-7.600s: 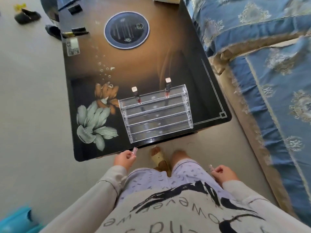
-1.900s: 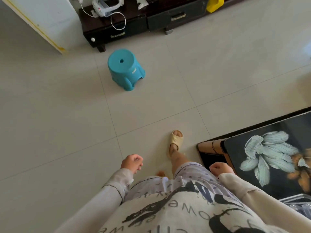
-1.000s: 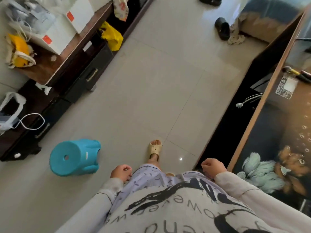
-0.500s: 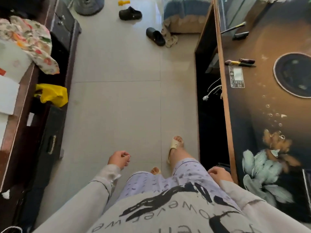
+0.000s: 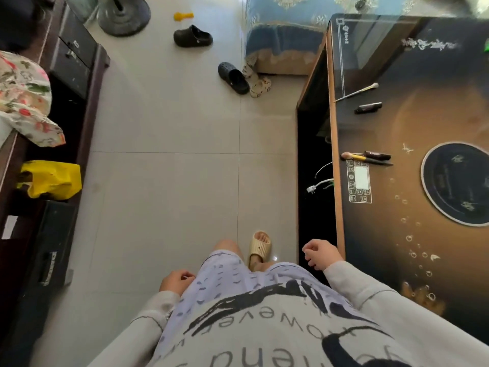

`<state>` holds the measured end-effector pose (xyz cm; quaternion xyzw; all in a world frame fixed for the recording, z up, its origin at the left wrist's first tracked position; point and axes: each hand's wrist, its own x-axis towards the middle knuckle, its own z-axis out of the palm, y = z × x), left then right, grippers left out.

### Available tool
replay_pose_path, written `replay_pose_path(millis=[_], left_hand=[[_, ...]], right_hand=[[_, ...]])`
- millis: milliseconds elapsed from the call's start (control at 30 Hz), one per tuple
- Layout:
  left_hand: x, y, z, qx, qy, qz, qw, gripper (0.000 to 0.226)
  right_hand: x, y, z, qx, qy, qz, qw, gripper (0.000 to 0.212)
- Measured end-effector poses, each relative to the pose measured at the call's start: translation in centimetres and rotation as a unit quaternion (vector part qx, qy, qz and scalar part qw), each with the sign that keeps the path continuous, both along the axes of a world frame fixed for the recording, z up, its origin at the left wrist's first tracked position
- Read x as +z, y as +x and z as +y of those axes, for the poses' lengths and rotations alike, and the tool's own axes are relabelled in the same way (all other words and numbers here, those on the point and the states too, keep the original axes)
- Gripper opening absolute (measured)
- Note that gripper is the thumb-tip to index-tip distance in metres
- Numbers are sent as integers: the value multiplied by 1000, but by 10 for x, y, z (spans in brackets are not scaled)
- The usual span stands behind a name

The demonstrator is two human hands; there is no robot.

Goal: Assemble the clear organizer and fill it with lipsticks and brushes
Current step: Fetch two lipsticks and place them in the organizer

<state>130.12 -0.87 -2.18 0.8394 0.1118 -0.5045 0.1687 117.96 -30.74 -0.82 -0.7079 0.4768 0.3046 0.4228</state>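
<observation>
The clear organizer is out of view. On the dark glass table [image 5: 391,242] to my right lie a long white-handled brush [image 5: 356,92], a black tube [image 5: 368,108], a yellow-handled brush with pink bristles [image 5: 354,156] and a dark lipstick tube [image 5: 377,155] beside it. My right hand [image 5: 321,254] hangs loosely curled next to the table's wooden edge, well short of those items. Down by my thigh, my left hand [image 5: 176,282] is curled too. Nothing shows in either hand.
A dark TV cabinet [image 5: 66,107] with a floral cloth [image 5: 25,102] and yellow bag [image 5: 50,178] lines the left. Black clogs [image 5: 232,77], a fan base [image 5: 123,14] and a blue-covered sofa [image 5: 285,30] are ahead. A white plug cable [image 5: 318,184] dangles under the table.
The view has swung from the floor and blue stool to the aisle along the table's side. I have stepped forward; both hands stay curled at my sides.
</observation>
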Motion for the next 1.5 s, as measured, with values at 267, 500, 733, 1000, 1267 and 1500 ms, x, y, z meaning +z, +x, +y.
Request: replay_pose_path(millis=[267,500,733,1000,1267,1500], left_hand=[[3,89,-63,49,-14,-27,998,34],[-3,203,-145,-58,-31,-36,997,30],[10,329,-244,-252,-64,-43,965,19],[17,398,-333,-348,-75,-32,934,18],[2,398,-390,-461,-10,29,887,22],[-4,388,-448,-559,15,45,828,18]], right_hand=[[-1,77,-47,12,16,13,1000,10],[-16,131,-88,-53,9,41,998,13],[-20,168,-95,-250,8,69,966,20],[-8,185,-98,-395,2,78,915,20],[-14,202,-126,-427,53,113,895,23],[-15,202,-165,-521,44,42,851,27]])
